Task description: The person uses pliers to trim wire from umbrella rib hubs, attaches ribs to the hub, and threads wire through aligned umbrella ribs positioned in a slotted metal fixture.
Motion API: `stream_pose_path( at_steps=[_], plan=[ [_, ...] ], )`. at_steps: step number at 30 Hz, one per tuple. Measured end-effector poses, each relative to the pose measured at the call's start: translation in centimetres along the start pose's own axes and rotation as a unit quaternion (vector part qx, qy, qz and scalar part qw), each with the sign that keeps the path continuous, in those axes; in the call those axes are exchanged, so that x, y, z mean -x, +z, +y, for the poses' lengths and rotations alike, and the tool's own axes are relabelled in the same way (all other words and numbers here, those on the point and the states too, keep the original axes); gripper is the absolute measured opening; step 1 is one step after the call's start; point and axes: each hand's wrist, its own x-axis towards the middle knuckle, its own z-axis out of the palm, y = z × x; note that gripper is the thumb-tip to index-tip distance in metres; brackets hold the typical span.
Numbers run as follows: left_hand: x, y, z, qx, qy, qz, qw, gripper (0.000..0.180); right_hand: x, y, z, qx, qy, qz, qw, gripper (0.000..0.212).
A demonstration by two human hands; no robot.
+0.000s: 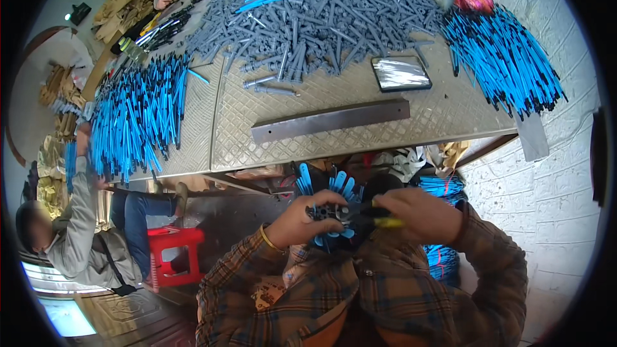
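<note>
2 hands meet below the table edge [360, 144], both closed on 1 fanned bundle of blue pens [329, 187]. Left hand [302, 217] pinches the dark ends; right hand [418, 213] wraps the other side, also gripping a yellow-handled tool [384, 222]. Bundle looks light, stiff, slick plastic, likely to splay, so best held at the gathered ends. Grey pen barrels [321, 22] and a metal bar [331, 121] lie on the table.

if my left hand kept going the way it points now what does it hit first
Probably the right hand: the left hand points across the bunch of blue pens both hold, though depth is unclear.
</note>
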Motion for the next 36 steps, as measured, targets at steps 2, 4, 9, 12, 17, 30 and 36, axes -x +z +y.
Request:
stream_pose_path(
  at_steps=[2, 4, 9, 12, 17, 30, 36],
  plan=[
    [0.5, 0.4, -0.2, 0.008, -0.011, 0.014, 1.0, 0.039, 0.4, 1.3, 0.4, 0.154, 0.009, 0.042, 0.987, 0.067],
    [-0.1, 1.2, 0.0, -0.001, 0.058, -0.043, 0.997, 0.039, 2.0, 6.5, 5.0, -0.337, 0.055, -0.087, 0.936, 0.068],
    [-0.6, 1.1, 0.1, -0.012, 0.036, -0.031, 0.999, 0.041, 1.4, 2.6, 2.7, -0.225, -0.034, -0.021, 0.974, 0.063],
    [-0.1, 0.8, -0.9, 0.037, 0.039, 0.041, 0.998, 0.044, 0.6, 1.1, 0.2, 0.089, -0.026, 0.067, 0.993, 0.058],
    [-1.3, -0.2, 0.6, 0.039, -0.014, -0.048, 0.998, 0.046, 0.1, 6.3, 5.6, -0.511, 0.124, -0.149, 0.838, 0.057],
    [-0.2, 1.0, -0.2, -0.006, 0.006, -0.07, 0.997, 0.034, 0.0, 10.4, 8.9, -0.677, 0.051, -0.157, 0.717, 0.067],
    [-0.7, 0.4, -0.5, 0.047, -0.025, -0.069, 0.996, 0.033, -0.9, 9.4, 9.4, -0.704, 0.034, -0.161, 0.691, 0.071]
  ],
)
